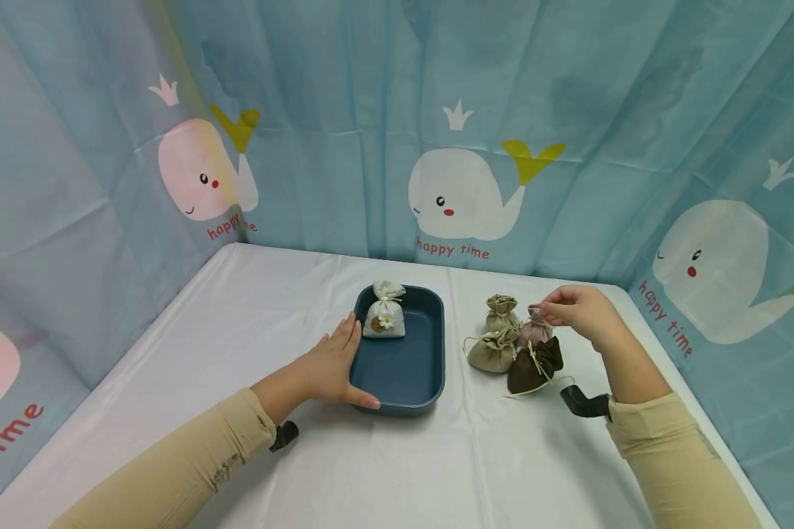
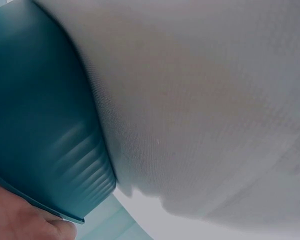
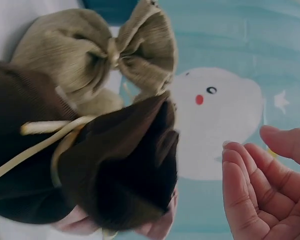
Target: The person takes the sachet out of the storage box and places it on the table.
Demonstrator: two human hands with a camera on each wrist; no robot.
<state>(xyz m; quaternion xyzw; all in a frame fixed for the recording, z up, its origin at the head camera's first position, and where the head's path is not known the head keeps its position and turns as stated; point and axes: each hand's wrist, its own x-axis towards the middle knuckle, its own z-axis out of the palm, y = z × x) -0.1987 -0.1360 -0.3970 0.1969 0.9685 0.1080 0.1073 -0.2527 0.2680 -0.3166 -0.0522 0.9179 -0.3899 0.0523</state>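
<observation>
My left hand rests against the left side of a blue tray, fingers spread along the rim and thumb at the front edge. In the left wrist view the tray's ribbed outer wall shows beside part of the hand. A white drawstring pouch with a flower stands in the tray. My right hand is at the top of a pink pouch; the right wrist view shows a gap between thumb and fingertips. The pink pouch is mostly hidden there behind a brown pouch.
Two olive-beige pouches stand left of the pink and brown ones, their cords trailing on the white tablecloth. A blue curtain with whale prints closes off the back and sides of the table.
</observation>
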